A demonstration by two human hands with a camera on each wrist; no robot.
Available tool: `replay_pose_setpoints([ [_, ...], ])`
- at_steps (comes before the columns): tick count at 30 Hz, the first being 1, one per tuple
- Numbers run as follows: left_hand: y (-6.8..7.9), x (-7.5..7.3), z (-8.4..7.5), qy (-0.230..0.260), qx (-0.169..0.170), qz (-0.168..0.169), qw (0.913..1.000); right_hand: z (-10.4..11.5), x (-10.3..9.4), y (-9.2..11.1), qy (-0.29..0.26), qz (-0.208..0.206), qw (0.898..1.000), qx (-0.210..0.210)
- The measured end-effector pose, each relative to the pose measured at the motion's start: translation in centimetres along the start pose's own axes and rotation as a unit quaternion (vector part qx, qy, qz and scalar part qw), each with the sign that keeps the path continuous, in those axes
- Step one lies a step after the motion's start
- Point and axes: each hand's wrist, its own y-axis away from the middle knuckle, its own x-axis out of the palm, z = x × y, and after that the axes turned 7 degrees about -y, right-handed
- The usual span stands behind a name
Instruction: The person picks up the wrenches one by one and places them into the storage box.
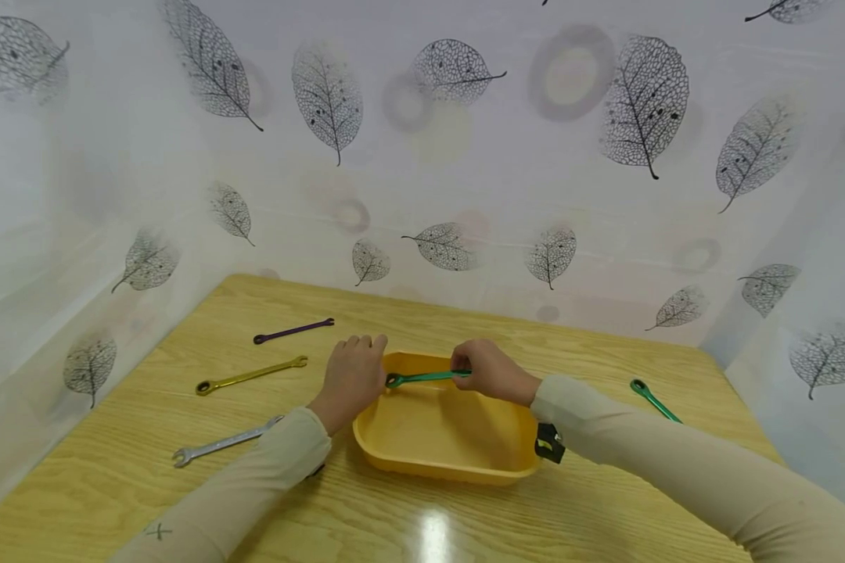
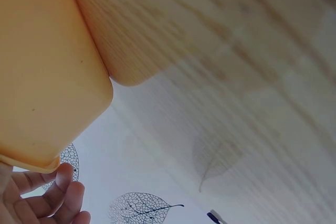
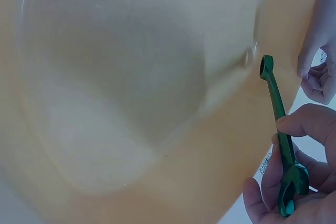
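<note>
A yellow plastic basin stands in the middle of the table. My left hand grips its far left rim; in the left wrist view the fingers curl at the rim's corner. Over the basin's far side, my right hand pinches a green combination wrench between thumb and fingers. The ring end of that wrench points left, towards my left hand. In the right wrist view the wrench's open end lies against the fingers, and the basin's inside holds nothing visible.
Left of the basin lie a purple wrench, a gold wrench and a silver wrench, the last partly behind my left sleeve. Another green wrench lies at the right. A black object shows beside the basin's right rim. A leaf-patterned curtain surrounds the table.
</note>
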Motion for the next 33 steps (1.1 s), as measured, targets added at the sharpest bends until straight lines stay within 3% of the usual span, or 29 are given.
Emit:
replay_pose_setpoints([
  [33,0.07,0.00,-0.21,-0.004,0.002,0.006,1.0000,0.11,-0.10,-0.14,0.016,0.014,1.000,0.005],
])
